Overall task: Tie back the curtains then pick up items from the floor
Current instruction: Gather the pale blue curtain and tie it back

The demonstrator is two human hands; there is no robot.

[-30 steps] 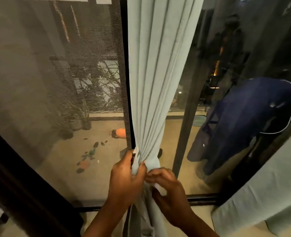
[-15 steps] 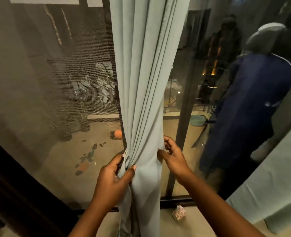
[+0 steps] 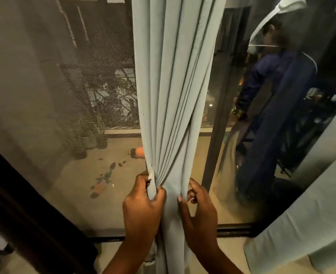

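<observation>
Head view, left hand [image 3: 142, 206] and right hand [image 3: 197, 206] gripping gathered curtain [image 3: 173, 95], mesh screen [image 3: 54, 95] behind, possibly reflection in glass [image 3: 232, 175].

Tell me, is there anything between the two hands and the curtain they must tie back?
Nothing visible. The left hand already grips the gathered curtain on its left edge, and the right hand pinches its right edge. Both touch the fabric directly, in front of the glass door.
</observation>
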